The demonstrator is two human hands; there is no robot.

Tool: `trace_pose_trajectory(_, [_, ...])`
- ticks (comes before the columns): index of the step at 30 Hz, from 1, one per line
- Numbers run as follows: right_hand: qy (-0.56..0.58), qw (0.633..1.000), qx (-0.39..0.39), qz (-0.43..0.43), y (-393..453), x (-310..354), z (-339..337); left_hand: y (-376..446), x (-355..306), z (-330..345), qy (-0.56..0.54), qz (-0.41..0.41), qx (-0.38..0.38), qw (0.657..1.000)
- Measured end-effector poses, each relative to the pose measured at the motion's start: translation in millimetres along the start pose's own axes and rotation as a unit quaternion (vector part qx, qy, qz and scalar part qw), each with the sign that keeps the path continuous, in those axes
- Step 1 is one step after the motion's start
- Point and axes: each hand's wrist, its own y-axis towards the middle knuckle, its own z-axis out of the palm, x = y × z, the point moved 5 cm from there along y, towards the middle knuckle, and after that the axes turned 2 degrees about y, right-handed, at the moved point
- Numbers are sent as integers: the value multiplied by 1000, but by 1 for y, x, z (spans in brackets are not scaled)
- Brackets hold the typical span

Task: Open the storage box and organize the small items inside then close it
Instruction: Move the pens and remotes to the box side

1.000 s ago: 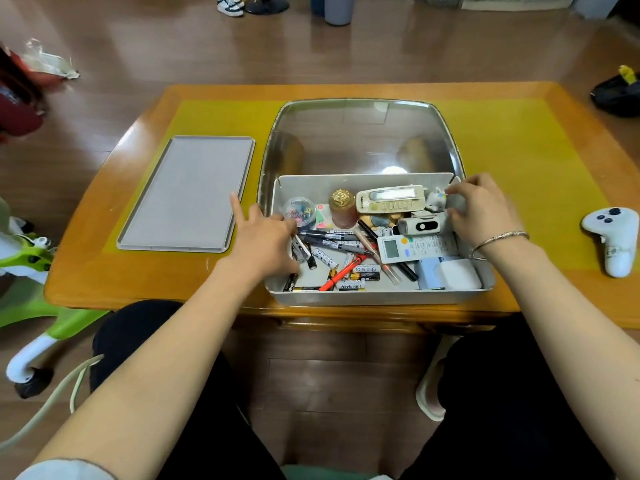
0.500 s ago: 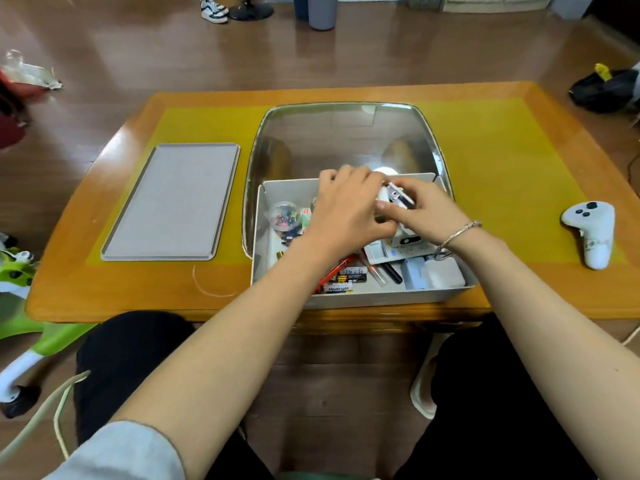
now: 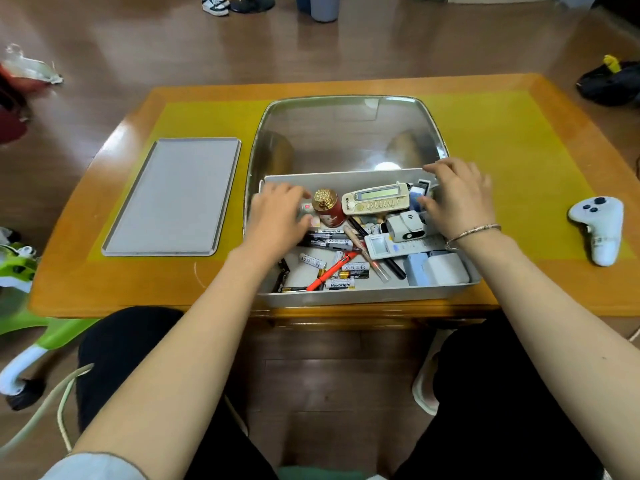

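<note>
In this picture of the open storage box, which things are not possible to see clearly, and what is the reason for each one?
All in the head view:
- What the left hand holds, if anything: its back covers the fingers and the items beneath.
- What the right hand touches at the storage box far right corner: hidden by its palm.
- Print on the batteries: too small.
- Black bag on the floor: cut off by the right edge.
</note>
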Motion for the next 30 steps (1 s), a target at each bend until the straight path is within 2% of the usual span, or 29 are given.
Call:
trace_pose_trajectory(4, [25, 999, 3, -44, -12, 23, -3, -7, 27, -3, 26, -53, 12, 998])
trace_pose_trajectory(8, [65, 993, 82, -57, -25, 55, 8, -11, 27, -2, 15, -60, 6, 998])
trace_pose_trajectory(11, [11, 984, 169, -48, -32, 76, 30, -14, 28, 0, 14, -62, 3, 998])
trace_pose_trajectory(13, [-50, 977, 199, -50, -33, 87, 44, -19, 29, 1, 26, -54, -5, 998])
trace_pose_trajectory(16, [-109, 968, 220, -44, -28, 94, 59, -27, 17, 3, 60, 15, -5, 998])
trace_pose_trajectory(20, [-163, 951, 255, -60, -22, 99, 72, -35, -8, 20, 46, 109, 120, 986])
trace_pose_trajectory(24, [-171, 948, 256, -82, -21, 103, 75, -41, -19, 37, 85, 115, 241, 960])
trace_pose_trajectory(27, [-171, 950, 243, -96, -22, 105, 73, -38, -18, 38, 92, 101, 253, 958])
trace_pose_trajectory(30, [-136, 956, 231, -122, -23, 109, 72, -33, -11, 33, 85, 77, 215, 970])
